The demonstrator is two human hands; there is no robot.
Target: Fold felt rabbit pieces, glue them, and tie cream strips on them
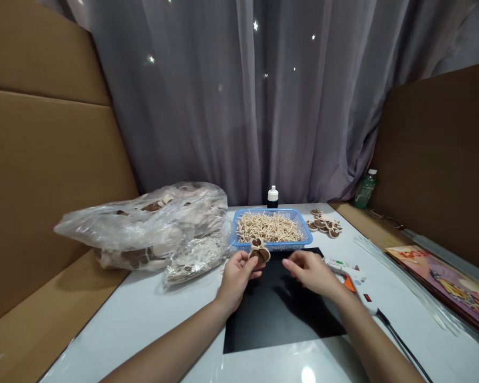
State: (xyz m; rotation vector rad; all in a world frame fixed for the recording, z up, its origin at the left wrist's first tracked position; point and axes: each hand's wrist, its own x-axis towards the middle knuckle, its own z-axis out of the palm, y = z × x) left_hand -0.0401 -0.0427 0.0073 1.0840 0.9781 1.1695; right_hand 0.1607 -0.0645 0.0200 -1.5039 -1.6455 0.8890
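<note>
My left hand [239, 276] grips a small brown felt piece with cream edging [260, 252], held up above the black mat [259, 324]. To its right, over the same mat, my right hand [309, 270] is closed with thumb and fingertips together; whatever is between them, if anything, is too small to make out. Just behind the hands stands a blue basket [306, 238] full of short cream strands [269, 227]. A white and orange glue gun [349, 282] lies beside my right wrist, partly hidden by the forearm.
Clear plastic bags [155, 229] of brown and cream pieces bulge at left. Similar brown pieces [325, 225] lie right of the basket, and a white-capped bottle [272, 197] stands behind it. Clear sticks [411, 287] and a picture book [451, 282] lie right. Cardboard walls [43, 175] flank the table.
</note>
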